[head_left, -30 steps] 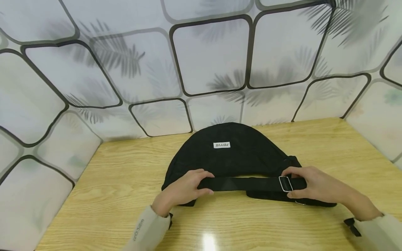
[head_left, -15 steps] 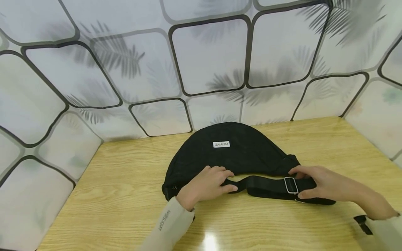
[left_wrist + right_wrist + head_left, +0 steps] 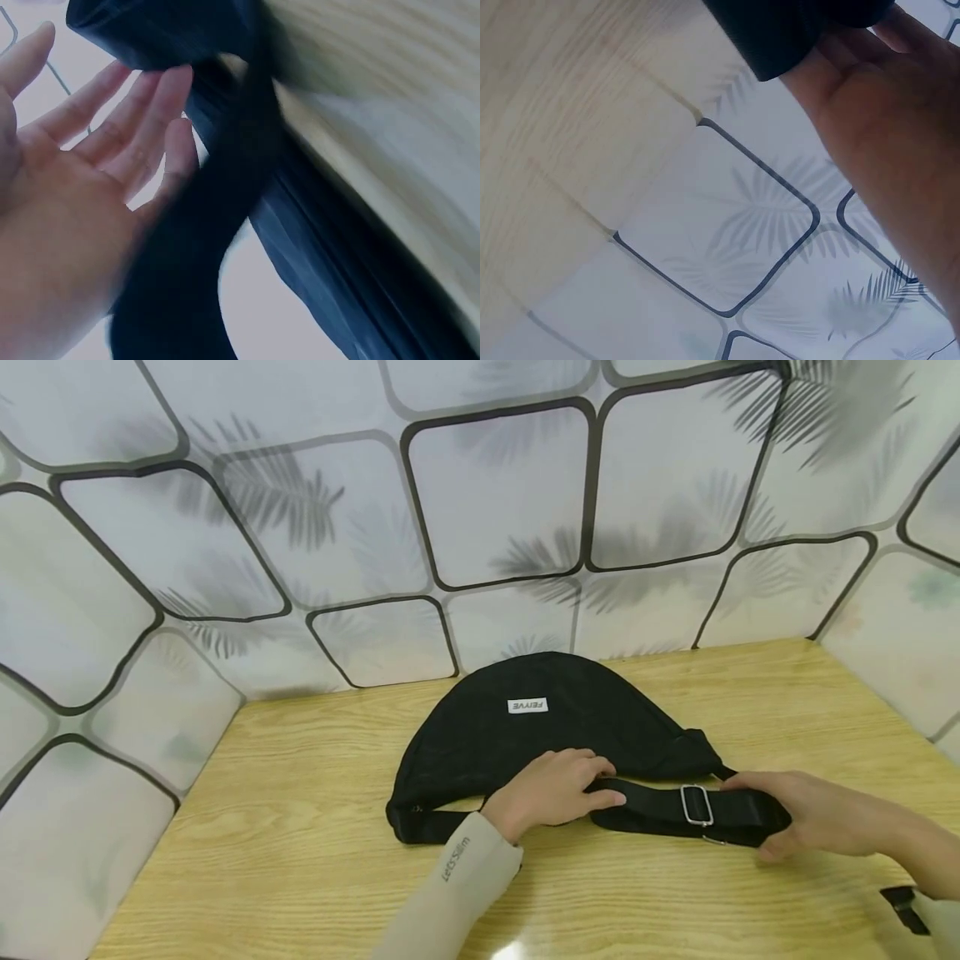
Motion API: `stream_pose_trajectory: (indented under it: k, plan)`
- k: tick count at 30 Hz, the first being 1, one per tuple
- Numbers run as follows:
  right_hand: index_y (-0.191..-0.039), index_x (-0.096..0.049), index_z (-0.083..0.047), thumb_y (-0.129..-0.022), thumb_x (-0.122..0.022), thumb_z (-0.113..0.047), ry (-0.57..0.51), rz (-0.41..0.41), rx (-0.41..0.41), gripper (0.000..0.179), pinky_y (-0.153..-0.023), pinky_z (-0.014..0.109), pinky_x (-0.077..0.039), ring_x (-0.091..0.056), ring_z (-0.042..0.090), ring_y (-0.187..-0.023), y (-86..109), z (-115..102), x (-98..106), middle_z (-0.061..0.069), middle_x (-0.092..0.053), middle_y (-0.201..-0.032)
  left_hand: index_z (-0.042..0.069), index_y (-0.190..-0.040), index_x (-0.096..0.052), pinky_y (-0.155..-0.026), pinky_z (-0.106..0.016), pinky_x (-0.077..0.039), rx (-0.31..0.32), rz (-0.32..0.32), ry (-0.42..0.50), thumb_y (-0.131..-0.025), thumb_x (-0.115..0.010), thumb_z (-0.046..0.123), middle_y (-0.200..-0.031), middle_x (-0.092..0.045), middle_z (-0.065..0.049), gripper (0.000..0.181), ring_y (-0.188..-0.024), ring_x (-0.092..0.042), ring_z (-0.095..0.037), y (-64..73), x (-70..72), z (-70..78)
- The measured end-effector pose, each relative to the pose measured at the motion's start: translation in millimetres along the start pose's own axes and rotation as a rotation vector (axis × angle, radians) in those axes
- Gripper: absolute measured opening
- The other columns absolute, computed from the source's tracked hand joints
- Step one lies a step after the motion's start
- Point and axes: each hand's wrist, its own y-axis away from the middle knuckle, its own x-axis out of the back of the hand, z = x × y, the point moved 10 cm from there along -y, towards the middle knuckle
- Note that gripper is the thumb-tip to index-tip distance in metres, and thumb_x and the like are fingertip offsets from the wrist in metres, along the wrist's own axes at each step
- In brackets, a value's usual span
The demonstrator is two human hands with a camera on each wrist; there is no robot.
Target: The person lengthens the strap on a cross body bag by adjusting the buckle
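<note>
A black half-moon waist bag with a small white label lies flat on the table. Along its near side runs its black webbing strap, doubled over itself and carrying a silver slider buckle. My left hand holds the strap's left fold between thumb and fingers. In the left wrist view, its fingertips reach the strap's edge, and a loose length hangs in front. My right hand grips the strap's right fold, with the thumb on the near side; the right wrist view shows the dark fold at its fingers.
The bag stands on a wood-grain table, close to its back edge. A pale fabric backdrop with dark rounded squares and leaf prints rises behind and at both sides. Beige sleeves cover my forearms.
My left hand has moved right along the strap, and its taut straight span has become a shorter doubled length. My right hand has shifted right, from beside the buckle to the strap's right fold.
</note>
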Motion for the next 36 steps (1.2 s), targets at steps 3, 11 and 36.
stream_pose_trajectory:
  k: [3,11,36]
  plan:
    - [-0.14,-0.051,0.0,-0.076,-0.09,-0.026,0.006,-0.006,-0.026,0.08,-0.081,0.05,-0.053,-0.054,0.048,-0.118,0.8,-3.7,2.5,0.029,-0.055,-0.134,0.015,-0.131,-0.068,-0.092,-0.021,-0.046,-0.022,0.011,0.011,-0.102,-0.06,0.042,-0.123,-0.066,0.004,0.04,-0.111,-0.061,-0.009,-7.9,-1.6,6.9]
    - [-0.14,-0.052,0.0,-0.079,-0.088,-0.026,0.008,0.008,0.014,0.075,-0.083,0.055,-0.051,-0.055,0.044,-0.12,0.3,-3.7,3.7,0.023,-0.057,-0.134,0.022,-0.112,-0.073,-0.081,-0.016,-0.041,-0.05,0.062,-0.109,-0.096,-0.072,0.037,-0.105,-0.062,0.01,0.022,-0.093,-0.055,-0.004,-9.3,-4.9,13.0]
    - [-0.104,-0.073,-0.007,-0.084,-0.075,0.01,0.036,0.195,0.269,0.027,-0.063,0.024,-0.05,-0.059,-0.004,-0.091,8.4,-45.9,34.5,-0.015,-0.068,-0.103,0.019,-0.08,-0.072,-0.058,-0.013,-0.035,-0.097,0.096,-0.082,-0.093,-0.075,0.025,-0.068,-0.06,0.015,0.015,-0.052,-0.044,0.007,61.8,2.9,-13.6]
